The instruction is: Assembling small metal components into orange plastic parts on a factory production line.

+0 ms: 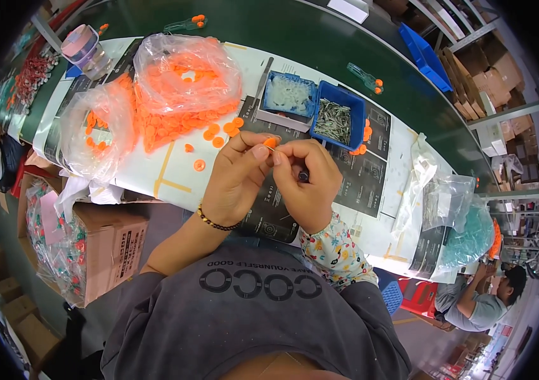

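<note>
My left hand, wearing a beaded bracelet, pinches a small orange disc between thumb and fingers. My right hand meets it, fingertips closed beside the disc; whether they hold a small part is hidden. The dark round end of a tool shows in the right palm, its kind not visible. Several loose orange discs lie left of my hands. Beyond the right hand stand a blue bin of slim metal parts and a blue box of small translucent pieces.
An open plastic bag and a second bag hold orange discs at the left. A lidded cup stands behind them. Clear and green plastic bags lie far right, near another person. A cardboard box stands below the table's left edge.
</note>
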Tool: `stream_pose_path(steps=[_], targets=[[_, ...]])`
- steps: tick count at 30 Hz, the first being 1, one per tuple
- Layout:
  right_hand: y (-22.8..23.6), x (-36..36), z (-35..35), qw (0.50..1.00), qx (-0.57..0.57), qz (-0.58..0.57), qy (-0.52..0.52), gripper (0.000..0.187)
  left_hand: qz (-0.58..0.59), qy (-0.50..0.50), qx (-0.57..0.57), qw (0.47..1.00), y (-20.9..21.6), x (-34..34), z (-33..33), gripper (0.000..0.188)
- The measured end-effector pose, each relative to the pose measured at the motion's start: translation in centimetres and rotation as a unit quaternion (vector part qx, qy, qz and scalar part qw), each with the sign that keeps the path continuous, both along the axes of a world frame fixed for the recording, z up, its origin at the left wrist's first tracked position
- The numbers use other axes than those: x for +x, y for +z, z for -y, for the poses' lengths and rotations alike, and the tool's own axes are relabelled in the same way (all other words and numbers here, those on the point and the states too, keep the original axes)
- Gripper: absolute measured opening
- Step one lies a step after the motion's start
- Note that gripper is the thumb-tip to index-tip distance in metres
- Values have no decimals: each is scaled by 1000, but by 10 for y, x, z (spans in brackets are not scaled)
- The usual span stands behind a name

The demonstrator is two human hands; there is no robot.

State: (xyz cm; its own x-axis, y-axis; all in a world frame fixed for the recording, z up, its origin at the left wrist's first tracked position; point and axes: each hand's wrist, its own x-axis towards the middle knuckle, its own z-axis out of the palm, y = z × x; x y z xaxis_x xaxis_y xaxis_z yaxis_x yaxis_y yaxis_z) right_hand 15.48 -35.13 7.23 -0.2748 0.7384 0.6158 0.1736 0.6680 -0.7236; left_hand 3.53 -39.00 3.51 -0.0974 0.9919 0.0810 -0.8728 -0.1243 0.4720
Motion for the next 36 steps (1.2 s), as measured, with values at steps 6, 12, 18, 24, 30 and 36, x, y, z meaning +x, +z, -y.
stream_pose_path(steps=[6, 12, 18, 24, 30, 36], targets=[[0, 0, 1, 1000, -27, -4, -13, 7, -17, 27, 19, 999, 2, -3, -1, 19], [3, -3, 0, 1000, -18, 11, -4, 7, -27, 36, 4, 999, 5, -5, 3, 19], [2, 0, -2, 999, -11, 43, 17, 8, -34, 34, 16, 999, 0, -11, 2, 20], [6, -1, 0, 998, -32, 50, 22, 8, -47, 42, 21, 998, 0, -15, 3, 21], [8, -5, 0, 998, -39, 49, 24, 8, -91, 71, 33, 993, 0, -17, 4, 22], [6, 0, -1, 991, -117, 56, 44, 6, -242, 159, 106, 951, -5, -12, 3, 22]])
